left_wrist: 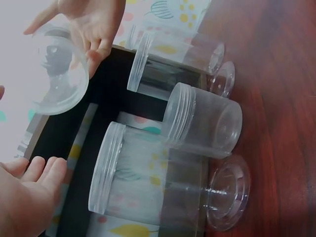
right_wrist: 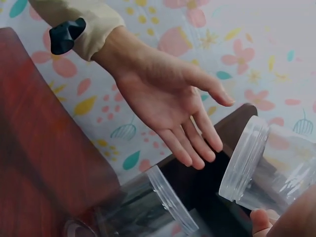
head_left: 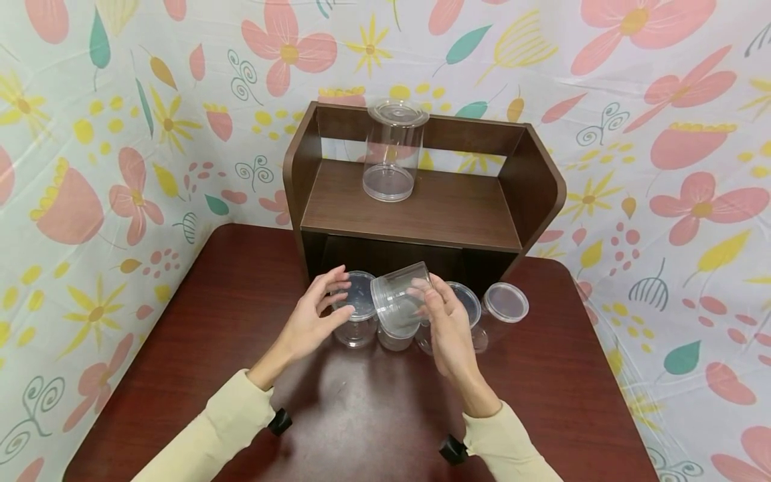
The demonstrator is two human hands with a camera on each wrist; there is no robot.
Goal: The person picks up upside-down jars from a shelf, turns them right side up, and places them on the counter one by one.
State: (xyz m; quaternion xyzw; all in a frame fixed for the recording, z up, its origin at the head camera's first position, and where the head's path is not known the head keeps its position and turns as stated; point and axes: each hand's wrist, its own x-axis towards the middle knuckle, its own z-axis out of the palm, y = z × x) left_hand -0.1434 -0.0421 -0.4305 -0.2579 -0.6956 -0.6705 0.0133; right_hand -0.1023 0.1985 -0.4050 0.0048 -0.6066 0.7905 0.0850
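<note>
My right hand (head_left: pixel 448 328) grips a clear plastic jar (head_left: pixel 399 294), tilted on its side above the table, its ridged wide end toward the left. Just left of that end, my left hand (head_left: pixel 313 308) is held up with fingers spread and nothing in them. In the right wrist view, a gap separates the left hand (right_wrist: pixel 163 98) from the held jar (right_wrist: pixel 279 165). Below the hands stand more clear jars: one with a lid (head_left: pixel 360 294) at left, a smaller jar (head_left: pixel 395 340) in the middle, another (head_left: pixel 466 301) partly behind my right hand.
At the right end of the row is a small lidded jar (head_left: pixel 506 302). Behind, a brown shelf unit (head_left: pixel 464 207) stands on the dark red table (head_left: pixel 205 335). A tall clear jar (head_left: pixel 391 150) sits on its upper board. Flowered cloth (head_left: pixel 674 221) hangs around.
</note>
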